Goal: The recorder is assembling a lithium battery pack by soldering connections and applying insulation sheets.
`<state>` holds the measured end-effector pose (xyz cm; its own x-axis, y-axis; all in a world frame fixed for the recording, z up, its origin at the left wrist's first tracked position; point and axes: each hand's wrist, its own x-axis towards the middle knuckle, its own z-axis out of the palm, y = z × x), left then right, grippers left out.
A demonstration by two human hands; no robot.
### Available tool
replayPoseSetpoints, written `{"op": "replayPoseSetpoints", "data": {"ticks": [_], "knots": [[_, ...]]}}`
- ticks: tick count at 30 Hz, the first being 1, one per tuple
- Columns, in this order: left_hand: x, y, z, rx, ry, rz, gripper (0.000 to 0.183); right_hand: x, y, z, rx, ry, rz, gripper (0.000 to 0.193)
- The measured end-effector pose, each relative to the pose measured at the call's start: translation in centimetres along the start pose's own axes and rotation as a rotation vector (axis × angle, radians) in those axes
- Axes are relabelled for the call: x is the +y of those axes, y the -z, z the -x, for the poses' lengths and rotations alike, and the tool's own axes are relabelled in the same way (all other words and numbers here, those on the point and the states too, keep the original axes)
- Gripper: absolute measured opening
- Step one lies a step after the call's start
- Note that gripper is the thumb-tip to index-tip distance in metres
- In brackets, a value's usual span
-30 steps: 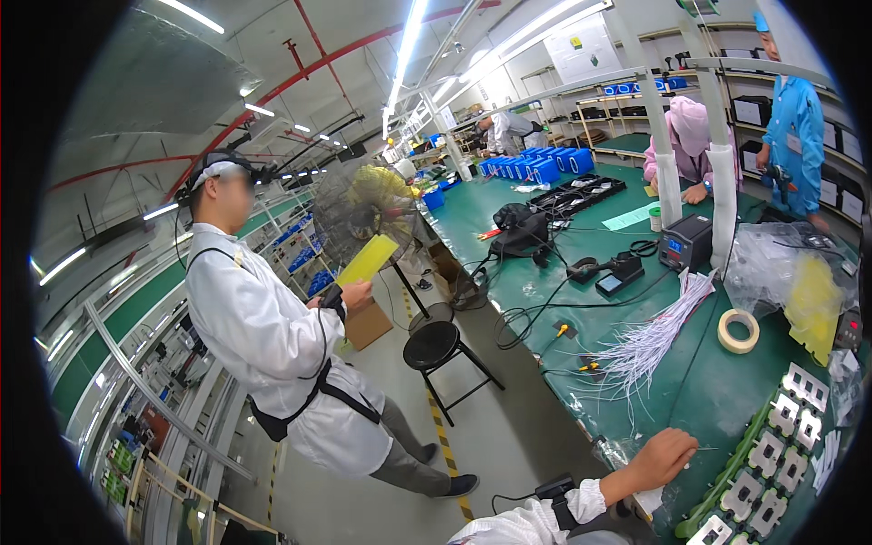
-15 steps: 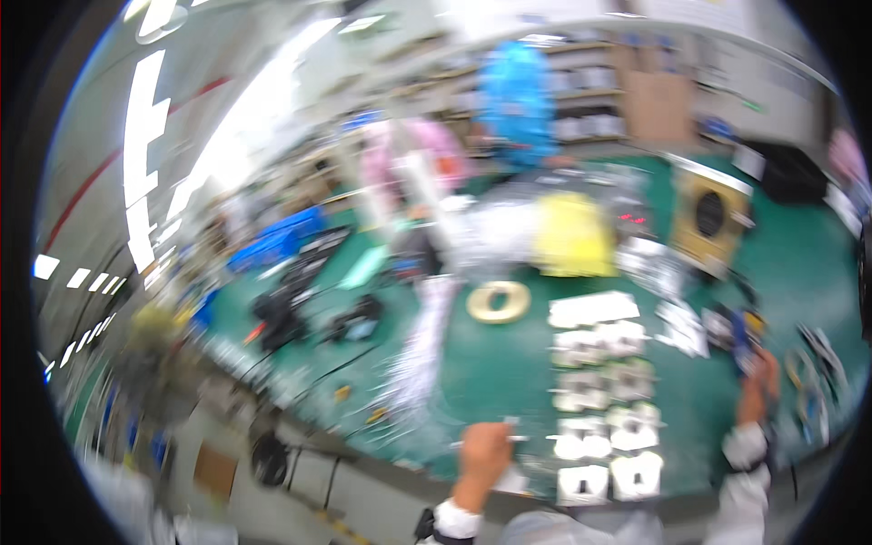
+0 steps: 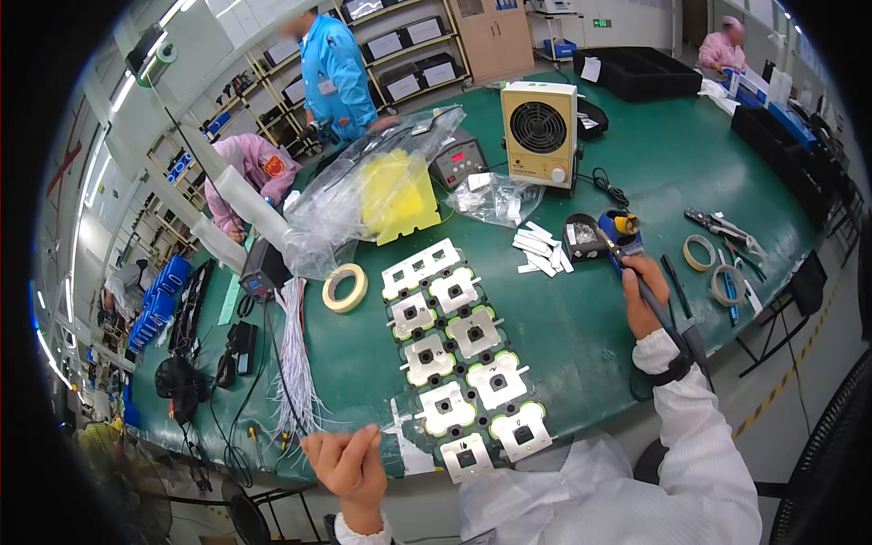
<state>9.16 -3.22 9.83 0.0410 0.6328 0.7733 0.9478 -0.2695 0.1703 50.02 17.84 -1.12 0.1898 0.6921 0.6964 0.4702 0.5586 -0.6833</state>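
Slim soldering iron (image 3: 615, 258) — slanted, in right hand (image 3: 646, 296)

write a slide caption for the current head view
Right hand grips a soldering iron; left hand is beside rows of pale plates.

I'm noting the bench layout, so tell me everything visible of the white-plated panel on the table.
The panel lies flat on the green table, slanting from upper left to lower right. One long white plate with square openings tops two columns of four white plates, most with a dark square centre. Green edging rims several; narrow tabs jut sideways. Metal or plastic: unclear. The left hand is near, not visibly touching.
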Motion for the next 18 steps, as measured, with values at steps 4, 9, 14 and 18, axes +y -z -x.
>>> {"op": "replayPoseSetpoints", "data": {"ticks": [4, 9, 14, 18], "knots": [[2.0, 1.0, -4.0, -0.214, -0.168, 0.034, 0.028, -3.0, 1.0, -0.7, -0.002, 0.103, 0.052, 0.016], [3.1, 0.6, -6.9, -0.238, -0.166, 0.167, 0.022, -8.3, 3.5, 0.2, -0.025, 0.195, -0.021, 0.018], [3.9, 0.0, -10.4, -0.302, -0.318, 0.084, 0.021, -11.2, 6.0, 2.3, -0.066, 0.195, -0.119, 0.025], [4.4, -0.4, -12.0, -0.273, -0.462, -0.074, 0.024, -13.1, 7.1, 2.7, -0.142, 0.229, -0.060, 0.031]]}}
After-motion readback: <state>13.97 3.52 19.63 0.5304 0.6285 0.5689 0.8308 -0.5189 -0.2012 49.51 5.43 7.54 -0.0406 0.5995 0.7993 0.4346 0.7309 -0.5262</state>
